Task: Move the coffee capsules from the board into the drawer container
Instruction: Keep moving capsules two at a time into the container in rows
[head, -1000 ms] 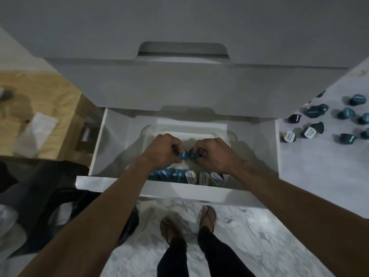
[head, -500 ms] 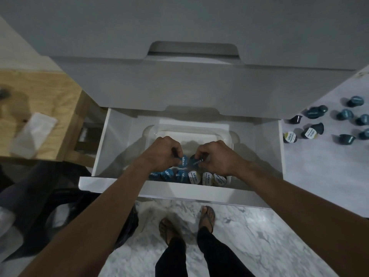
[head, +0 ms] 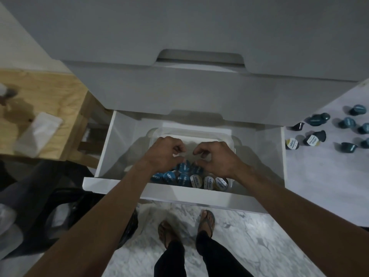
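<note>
Far left, a wooden table (head: 40,86) carries a pale, blurred packet (head: 38,134); its edge stands just beside the open white drawer (head: 107,148), with dark bags (head: 50,196) on the floor below it.

The drawer is pulled out beneath a closed grey front with a cut-out handle (head: 200,57). Inside sits a clear container (head: 232,143), with bare drawer floor on both its left and right sides. The far half of the container shows no capsules.

The left hand (head: 165,151) hovers over the container with fingers curled loosely inward, not clenched; nothing can be seen held in it. The right hand (head: 216,156) mirrors it, fingers bent and parted, thumb and forefinger apart, with nothing visibly in its grasp. The fingertips of the two hands are close but apart.

Below the hands, capsules in the container (head: 191,177) lie packed against its near wall: blue-lidded ones to the left, cream and gold-lidded ones to the right. Lid print is present but too small to read with certainty.

Right of the drawer, loose capsules (head: 319,119) lie scattered on a pale marbled board (head: 319,172), mostly teal, some on their sides, two showing labelled lids. Open surface lies between them and the drawer.
</note>
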